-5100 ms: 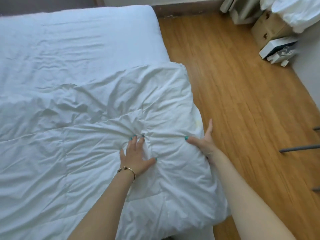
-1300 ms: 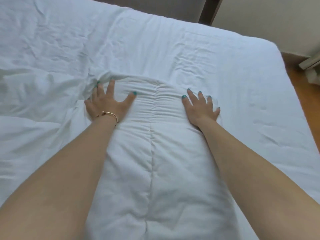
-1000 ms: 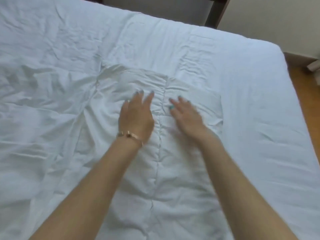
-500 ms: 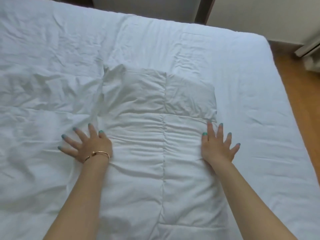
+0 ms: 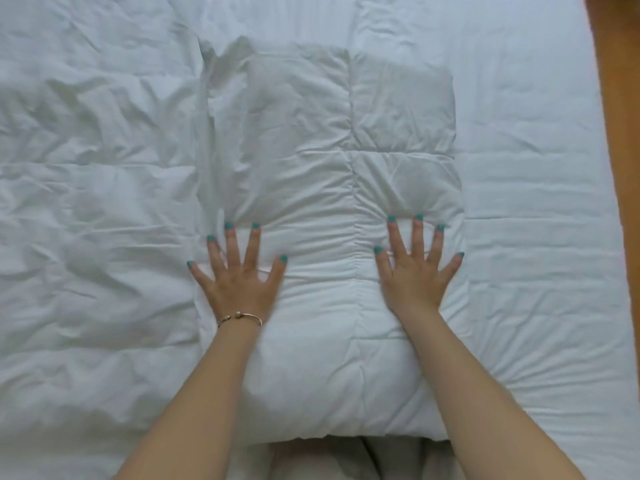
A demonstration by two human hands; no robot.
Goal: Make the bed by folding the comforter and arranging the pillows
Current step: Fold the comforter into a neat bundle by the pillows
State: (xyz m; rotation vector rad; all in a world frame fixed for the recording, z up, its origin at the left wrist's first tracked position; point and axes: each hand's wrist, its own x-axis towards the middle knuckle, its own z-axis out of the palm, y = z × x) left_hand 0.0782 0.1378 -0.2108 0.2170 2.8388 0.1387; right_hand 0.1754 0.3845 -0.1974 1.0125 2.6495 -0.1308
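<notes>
The white quilted comforter (image 5: 322,161) lies on the bed, its right part folded into a long thick strip running away from me. The rest of it spreads crumpled to the left. My left hand (image 5: 239,271), with a gold bracelet at the wrist, presses flat on the strip's left side, fingers spread. My right hand (image 5: 414,268) presses flat on the strip's right side, fingers spread too. Neither hand grips the fabric. No pillow is in view.
The white fitted sheet (image 5: 536,209) of the mattress shows bare to the right of the folded strip. A band of wooden floor (image 5: 620,116) runs along the bed's right edge. Beige clothing shows at the bottom edge, below the strip's near end.
Both hands have slid inward from the strip's sides onto its top and lie flat there. The view has tilted further down, so the wall and headboard are out of sight.
</notes>
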